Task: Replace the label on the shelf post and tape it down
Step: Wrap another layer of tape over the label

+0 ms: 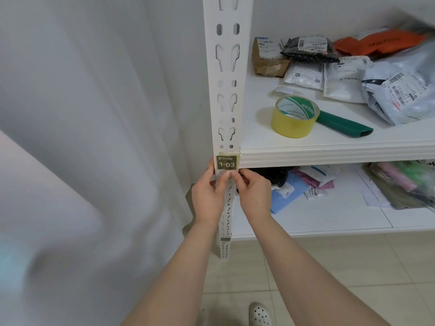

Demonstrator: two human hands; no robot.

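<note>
Currently the dark square "1-03" label [226, 162] sits on the white perforated steel shelf post [227, 90], level with the upper shelf's [329, 152] front edge and directly above both hands. Post axis is vertical. Left hand [207, 195] grips the post, thumb just under the label. Right hand [253, 192] pinches the label's lower edge. Both equally near. One label, one yellow tape roll [292, 124], well apart on the shelf.

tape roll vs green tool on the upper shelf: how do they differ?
Colour: the tape roll is yellow with a green-and-white printed core; the green tool is plain dark green.
Shape: the roll is a ring; the tool is a long flat bar.
Pose: the roll lies hole up; the tool lies behind it, one end hidden.
Both rest on the upper shelf, untouched: left hand grips the post, right hand pinches the label.
</note>
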